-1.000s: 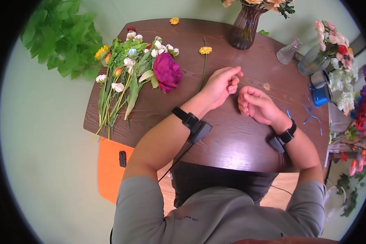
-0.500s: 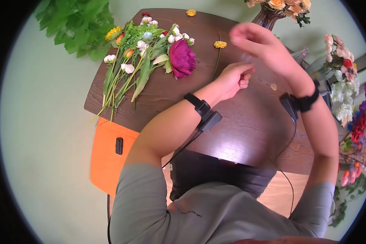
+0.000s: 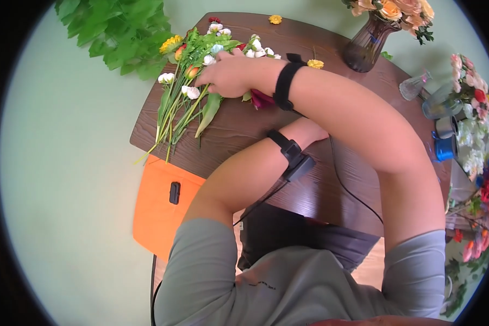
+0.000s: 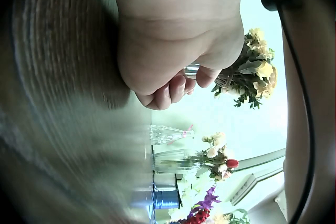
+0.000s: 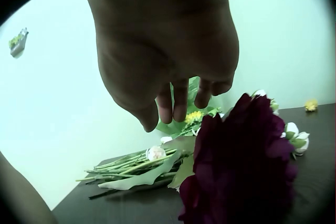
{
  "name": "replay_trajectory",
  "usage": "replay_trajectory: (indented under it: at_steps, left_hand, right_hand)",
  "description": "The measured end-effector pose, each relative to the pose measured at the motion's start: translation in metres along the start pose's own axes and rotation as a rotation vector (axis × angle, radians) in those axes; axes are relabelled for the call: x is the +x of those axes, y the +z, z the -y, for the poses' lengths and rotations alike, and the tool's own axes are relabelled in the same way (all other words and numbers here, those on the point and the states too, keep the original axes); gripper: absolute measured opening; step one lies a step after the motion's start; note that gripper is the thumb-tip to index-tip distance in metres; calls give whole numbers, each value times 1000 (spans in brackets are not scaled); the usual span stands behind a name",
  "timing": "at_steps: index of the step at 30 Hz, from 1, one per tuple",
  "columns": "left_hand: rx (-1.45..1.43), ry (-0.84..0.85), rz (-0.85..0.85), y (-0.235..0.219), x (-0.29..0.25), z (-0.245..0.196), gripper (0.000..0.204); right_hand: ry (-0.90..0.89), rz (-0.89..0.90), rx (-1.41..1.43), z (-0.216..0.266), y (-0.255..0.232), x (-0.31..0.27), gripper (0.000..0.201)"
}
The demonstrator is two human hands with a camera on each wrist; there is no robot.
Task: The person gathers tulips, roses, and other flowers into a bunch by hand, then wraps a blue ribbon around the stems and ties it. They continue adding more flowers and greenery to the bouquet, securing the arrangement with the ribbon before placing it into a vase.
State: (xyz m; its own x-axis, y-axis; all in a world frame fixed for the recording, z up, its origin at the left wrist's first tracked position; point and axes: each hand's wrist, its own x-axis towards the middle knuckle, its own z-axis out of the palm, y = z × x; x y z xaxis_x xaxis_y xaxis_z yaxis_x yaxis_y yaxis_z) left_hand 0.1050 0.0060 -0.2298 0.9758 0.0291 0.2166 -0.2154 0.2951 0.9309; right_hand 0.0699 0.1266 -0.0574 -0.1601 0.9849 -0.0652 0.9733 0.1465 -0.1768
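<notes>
My right hand (image 3: 228, 76) is above the flowers at the left of the table, its forearm crossing over the left one. In the right wrist view its fingers hang down loosely with nothing between them, behind the dark purple bloom (image 5: 241, 166) and above the stems (image 5: 131, 166). Whether a fingertip touches a flower, I cannot tell. The bundle holds a white bloom (image 3: 190, 92), an orange bud (image 3: 192, 71) and green leaves. Partly hidden under the right forearm, my left hand (image 3: 311, 130) rests on the table. The left wrist view shows its fingers (image 4: 163, 95) loosely curled and empty.
A dark vase (image 3: 367, 46) of peach roses stands at the back. Glass vases (image 3: 413, 86) and a blue ribbon spool (image 3: 445, 148) are at the right edge. One yellow flower (image 3: 315, 64) lies beyond the right wrist, another (image 3: 275, 19) at the far edge.
My right hand has swung up and across to the left, from beside the left hand to over the flowers. The left hand has stayed near its place. The head view has shifted.
</notes>
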Motion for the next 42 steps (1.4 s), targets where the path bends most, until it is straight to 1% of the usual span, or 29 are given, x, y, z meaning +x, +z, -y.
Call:
replay_trajectory:
  at_steps: [2,4,5,7,8,9,11,12,14,16,18,19,20,23,25,26,29,32,33,34,35,37,40,42]
  left_hand:
    - [-116,-20,22,0,-5,-8,39]
    - [-183,-38,59,7,-10,-32,39]
    - [-217,-46,78,11,-12,-44,39]
    - [3,-27,89,16,-16,-66,38]
    - [256,-1,83,18,-19,-78,36]
    - [508,27,77,21,-20,-83,35]
    - [581,141,14,21,-14,-67,30]
    - [616,199,-19,20,-9,-56,28]
    - [213,88,-3,16,7,-25,20]
    - [-168,-38,-19,16,16,-18,18]
    - [-530,-180,-68,22,18,-27,23]
    - [-549,-208,-91,23,19,-32,21]
    - [-568,-237,-114,25,16,-46,20]
    - [-595,-251,-90,28,13,-62,16]
    - [-601,-263,-56,26,15,-65,13]
    - [-614,-300,-136,33,14,-72,11]
    - [-585,-241,-99,32,14,-75,11]
    - [-609,-248,-86,35,11,-80,8]
    - [-606,-259,-75,35,11,-82,10]
    - [-590,-297,-93,35,12,-84,17]
    - [-579,-302,-98,34,13,-84,19]
    - [-556,-312,-109,32,12,-80,23]
    - [-564,-325,-99,30,12,-80,23]
    - [-565,-335,-108,32,12,-83,23]
  right_hand:
    - [18,64,-85,0,3,6,37]
    - [6,108,-172,1,-1,6,31]
    - [-1,107,-156,0,-4,4,28]
    - [-13,105,-127,-4,-8,-2,22]
    - [-61,-26,-115,-8,-6,-5,20]
    - [-57,-40,-80,-14,-6,-6,21]
    - [-48,-71,-12,-22,-8,-10,21]
    - [-47,-68,-20,-24,-13,-15,18]
    - [-44,-65,-35,-30,-21,-29,15]
    - [-64,-139,-46,-39,-21,-41,14]
    - [-78,-240,-16,-46,-24,-58,14]
    - [-84,-303,19,-50,-26,-67,14]
    - [-91,-367,54,-51,-31,-79,15]
    - [-26,-381,228,-40,-55,-128,17]
    - [19,-441,447,-44,-51,-160,16]
    - [43,-472,555,-46,-48,-177,15]
    - [259,-473,837,-50,-38,-236,12]
    - [239,-698,1220,-59,-11,-287,12]
    - [278,-727,1311,-62,-1,-302,13]
    - [317,-759,1402,-64,9,-316,14]
    - [351,-790,1493,-66,16,-329,15]
    - [399,-788,1610,-70,30,-348,15]
    - [391,-757,1803,-86,60,-366,19]
    - [428,-761,1827,-90,67,-373,19]
